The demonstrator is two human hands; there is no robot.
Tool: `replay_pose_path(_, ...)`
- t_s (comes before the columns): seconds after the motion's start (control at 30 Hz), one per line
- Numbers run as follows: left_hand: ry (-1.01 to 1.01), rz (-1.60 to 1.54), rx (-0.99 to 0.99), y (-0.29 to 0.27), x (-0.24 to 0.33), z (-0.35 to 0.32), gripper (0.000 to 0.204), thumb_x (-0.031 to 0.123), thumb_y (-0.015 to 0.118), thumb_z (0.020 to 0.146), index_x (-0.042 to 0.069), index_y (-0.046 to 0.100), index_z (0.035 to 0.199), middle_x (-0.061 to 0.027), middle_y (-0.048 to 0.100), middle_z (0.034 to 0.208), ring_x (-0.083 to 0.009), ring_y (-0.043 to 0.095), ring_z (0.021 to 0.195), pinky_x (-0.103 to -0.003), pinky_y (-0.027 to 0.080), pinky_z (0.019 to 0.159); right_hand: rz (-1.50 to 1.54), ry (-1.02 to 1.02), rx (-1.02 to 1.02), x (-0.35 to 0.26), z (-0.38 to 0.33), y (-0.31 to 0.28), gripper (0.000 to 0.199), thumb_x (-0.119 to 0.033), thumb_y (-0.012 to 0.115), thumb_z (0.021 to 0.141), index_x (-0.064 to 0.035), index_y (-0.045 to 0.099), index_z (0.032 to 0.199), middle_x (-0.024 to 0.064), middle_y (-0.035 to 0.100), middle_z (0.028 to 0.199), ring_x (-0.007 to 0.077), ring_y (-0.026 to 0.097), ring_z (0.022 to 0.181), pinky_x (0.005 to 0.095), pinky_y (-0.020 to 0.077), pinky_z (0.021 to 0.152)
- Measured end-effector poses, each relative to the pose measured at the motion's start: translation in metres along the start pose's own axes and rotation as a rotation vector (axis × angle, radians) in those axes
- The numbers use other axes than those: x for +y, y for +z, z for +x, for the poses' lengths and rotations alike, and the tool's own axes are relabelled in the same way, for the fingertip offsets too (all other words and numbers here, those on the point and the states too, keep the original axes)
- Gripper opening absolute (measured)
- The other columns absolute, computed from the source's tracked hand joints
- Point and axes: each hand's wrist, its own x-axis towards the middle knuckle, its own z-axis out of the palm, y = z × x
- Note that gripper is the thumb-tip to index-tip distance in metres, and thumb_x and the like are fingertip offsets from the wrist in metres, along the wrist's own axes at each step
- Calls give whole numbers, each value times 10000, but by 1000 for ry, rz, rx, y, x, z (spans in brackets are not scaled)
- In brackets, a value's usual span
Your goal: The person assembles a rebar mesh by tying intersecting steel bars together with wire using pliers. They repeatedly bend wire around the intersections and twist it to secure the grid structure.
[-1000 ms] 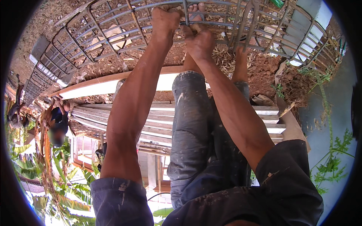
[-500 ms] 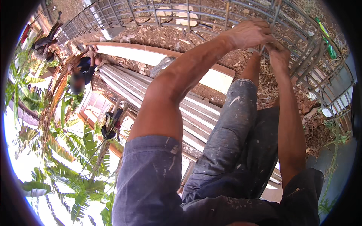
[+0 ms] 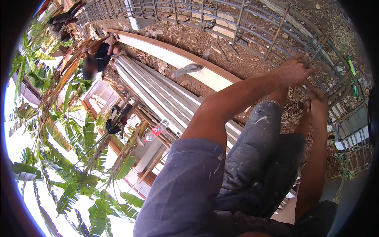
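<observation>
A long cage of rusty steel bars (image 3: 252, 23) lies on the dirt across the top of the view. My left hand (image 3: 294, 71) reaches out over my knee, and its fingers are closed round one of the cage's bars at the right. Just below it my right hand (image 3: 318, 100) is closed on a neighbouring bar of the same cage; whether it also holds a wire or tool is too small to tell. My legs in dusty grey trousers (image 3: 260, 158) are beneath both arms.
Long pale boards (image 3: 173, 59) and a stack of planks (image 3: 158, 94) lie beside the cage. Another person (image 3: 96, 59) crouches at the upper left. A green bottle (image 3: 351, 67) lies by the cage at right. Banana leaves (image 3: 71, 158) fill the left.
The view has swung round, so the cage and both hands now sit at the upper right instead of top centre. Both hands stay closed on the cage's bars.
</observation>
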Motion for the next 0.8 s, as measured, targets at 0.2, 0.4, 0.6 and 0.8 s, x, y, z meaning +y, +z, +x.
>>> replay_pose_path(0.2, -215, -136, 113, 13, -5, -12, 492, 30, 681, 707, 51, 575, 1187, -122, 650, 882, -305, 611, 884, -423, 483, 815, -231, -299, -29, -53, 14, 8, 208, -160, 605, 868, 17, 683, 946, 126, 682, 789, 164, 634, 739, 316, 487, 706)
replay_pose_path(0.4, -304, -283, 69, 19, -13, -6, 493, -4, 646, 711, 100, 595, 1190, -147, 663, 942, -327, 611, 948, -436, 488, 859, -675, -367, 140, -13, 39, -21, 127, -112, 630, 866, -5, 688, 903, 52, 652, 682, 120, 586, 606, 279, 426, 537)
replay_pose_path(0.6, -136, -113, 109, 16, -15, 0, 380, 48, 678, 772, 104, 628, 1144, -116, 670, 852, -316, 619, 819, -418, 499, 774, 214, 24, -164, 25, 4, 0, 230, -164, 678, 879, -8, 663, 1047, 72, 673, 891, 213, 623, 755, 352, 508, 666)
replay_pose_path(0.8, -623, -163, 434, 33, 48, -30, 376, 36, 647, 796, 64, 609, 1170, -144, 660, 978, -326, 631, 897, -409, 500, 832, -502, -392, 803, 45, 10, -81, 642, -357, 750, 774, 16, 513, 1240, 216, 585, 1129, 357, 581, 1047, 449, 476, 874)
